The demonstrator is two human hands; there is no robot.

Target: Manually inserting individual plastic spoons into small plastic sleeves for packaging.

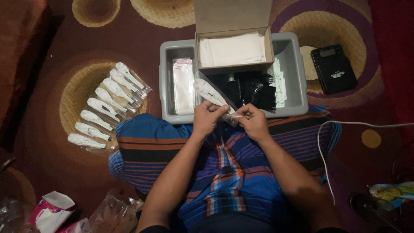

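Fingers (217, 111) of both hands pinch a clear sleeve (215, 96) holding a white spoon. It hangs over the grey tray (166, 77).

Person sits on carpet (51, 172), tray (297, 69) on the carpet just ahead of the lap. Open cardboard box (233, 47) sits on tray's far middle, napkins inside. Stack of empty sleeves (183, 84) in tray's left part; loose cutlery (252, 88) in the middle, in front of the box. Left hand (207, 117) and right hand (253, 121) over tray's near edge, both on a packed sleeve (212, 94). Row of finished packs (105, 105) on carpet left of tray. Scale (333, 69) right of tray. Tissue pack (49, 211) at near left.
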